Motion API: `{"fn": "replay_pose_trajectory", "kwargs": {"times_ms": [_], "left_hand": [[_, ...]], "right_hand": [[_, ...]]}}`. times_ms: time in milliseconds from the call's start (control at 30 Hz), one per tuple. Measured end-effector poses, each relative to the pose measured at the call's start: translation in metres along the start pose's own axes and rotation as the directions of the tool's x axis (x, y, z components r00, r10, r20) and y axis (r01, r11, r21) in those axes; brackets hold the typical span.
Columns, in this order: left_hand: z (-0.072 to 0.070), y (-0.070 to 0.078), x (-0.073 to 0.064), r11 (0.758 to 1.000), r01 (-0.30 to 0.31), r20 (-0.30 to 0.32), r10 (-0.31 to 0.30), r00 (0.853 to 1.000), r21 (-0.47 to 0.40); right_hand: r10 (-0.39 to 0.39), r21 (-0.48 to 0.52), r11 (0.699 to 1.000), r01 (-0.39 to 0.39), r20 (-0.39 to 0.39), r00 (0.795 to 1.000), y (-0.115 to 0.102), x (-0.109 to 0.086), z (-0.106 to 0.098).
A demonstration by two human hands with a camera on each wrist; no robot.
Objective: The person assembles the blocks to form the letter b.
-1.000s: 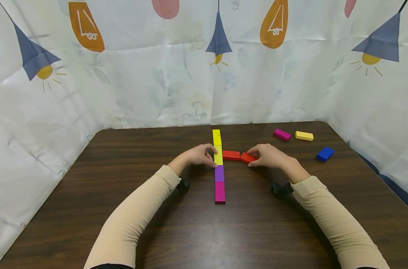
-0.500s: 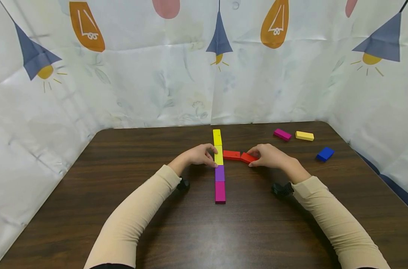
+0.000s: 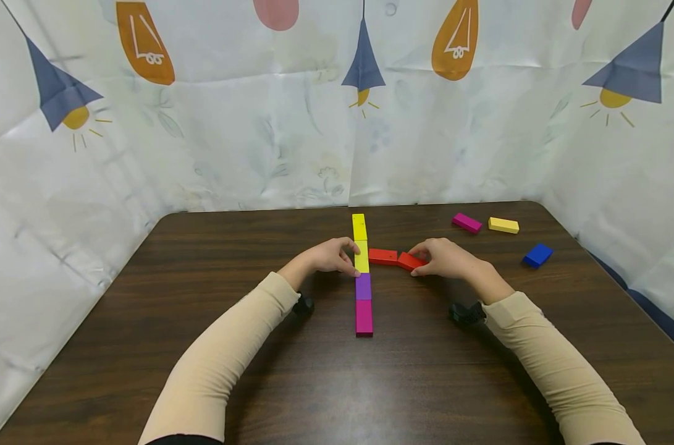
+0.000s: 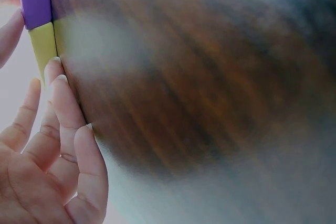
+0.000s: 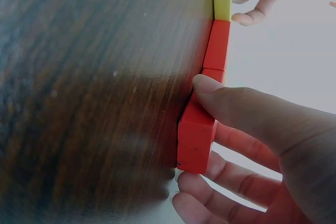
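On the table a row of wooden blocks runs away from me: a magenta block (image 3: pixel 364 318), a purple block (image 3: pixel 363 287), a near yellow block (image 3: pixel 362 258) and a far yellow block (image 3: pixel 359 227). My left hand (image 3: pixel 330 255) rests its fingertips against the near yellow block's left side, the thumb close to the purple block. From that yellow block a red block (image 3: pixel 382 256) extends rightward, and a second red block (image 3: pixel 408 261) meets its right end at an angle. My right hand (image 3: pixel 446 257) pinches this second red block between thumb and fingers, the thumb on its near side (image 5: pixel 202 109).
Toward the far right lie a loose magenta block (image 3: pixel 467 223), a pale yellow block (image 3: pixel 503 225) and a blue block (image 3: pixel 537 255). Behind the brown table (image 3: pixel 231 241) hangs a white patterned curtain (image 3: pixel 225 142), which also stands along both sides.
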State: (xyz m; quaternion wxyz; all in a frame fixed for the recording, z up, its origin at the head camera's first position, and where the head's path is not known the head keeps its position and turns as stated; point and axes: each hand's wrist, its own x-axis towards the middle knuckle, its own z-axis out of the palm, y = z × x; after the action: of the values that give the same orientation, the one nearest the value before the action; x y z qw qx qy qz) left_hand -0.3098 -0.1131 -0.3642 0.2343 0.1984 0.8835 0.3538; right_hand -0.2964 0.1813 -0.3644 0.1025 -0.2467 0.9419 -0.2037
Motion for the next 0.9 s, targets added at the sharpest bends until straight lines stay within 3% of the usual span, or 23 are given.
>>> {"fn": "replay_pose_trajectory", "kwargs": {"times_ms": [533,700,900], "left_hand": [[0.001,0.002,-0.001,1.000,0.000,-0.003,0.000,1.000,-0.004],[0.000,0.001,-0.001,1.000,-0.005,-0.005,0.005,1.000,0.006],[0.001,0.000,-0.002,1.000,-0.007,-0.007,0.007,1.000,0.003]], "right_hand": [[-0.009,-0.012,1.000,0.009,-0.013,1.000,0.004,-0.007,-0.003],[-0.034,0.020,0.999,0.035,-0.086,0.996,0.007,-0.017,-0.008],[-0.062,0.051,0.996,0.074,-0.207,0.976,0.014,-0.031,-0.017]]}}
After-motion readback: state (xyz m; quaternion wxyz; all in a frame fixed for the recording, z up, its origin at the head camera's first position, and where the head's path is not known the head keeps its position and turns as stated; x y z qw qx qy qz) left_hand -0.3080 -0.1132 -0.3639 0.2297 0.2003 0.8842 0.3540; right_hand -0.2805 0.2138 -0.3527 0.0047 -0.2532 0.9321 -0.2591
